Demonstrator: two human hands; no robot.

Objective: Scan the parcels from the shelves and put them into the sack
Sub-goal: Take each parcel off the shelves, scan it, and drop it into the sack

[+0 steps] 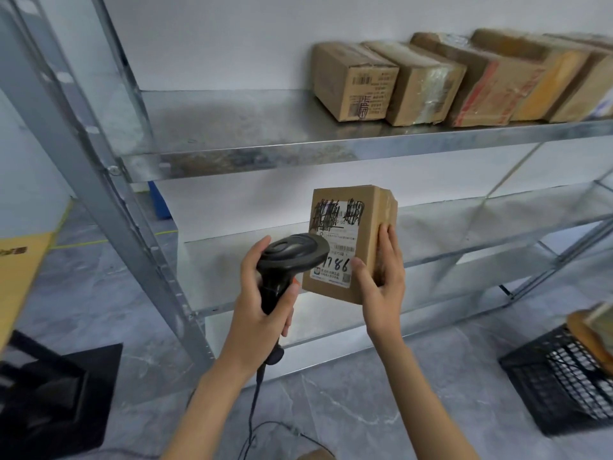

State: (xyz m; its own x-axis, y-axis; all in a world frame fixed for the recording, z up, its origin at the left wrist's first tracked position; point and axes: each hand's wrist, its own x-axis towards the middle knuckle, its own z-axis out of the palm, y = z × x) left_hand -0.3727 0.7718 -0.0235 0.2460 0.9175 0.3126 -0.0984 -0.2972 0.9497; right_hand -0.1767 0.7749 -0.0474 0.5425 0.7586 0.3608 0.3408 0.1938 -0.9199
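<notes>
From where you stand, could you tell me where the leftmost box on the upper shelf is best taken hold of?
Grip the leftmost box across its two side faces near the front, coming from the front left. Its left side stands bare over open shelf, and its labelled end faces out. Its right side sits close against the next box, so fingers would have to wedge in there; a thumb on top would likely help.

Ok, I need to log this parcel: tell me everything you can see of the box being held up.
The box is a small brown cardboard carton, sealed, held upright in front of the lower shelves. Its white label faces the camera, the top lines scribbled out in black, with a barcode and handwritten "1786" below. The right hand grips its right side and lower corner. The scanner, in the left hand, overlaps the label's left edge.
</notes>
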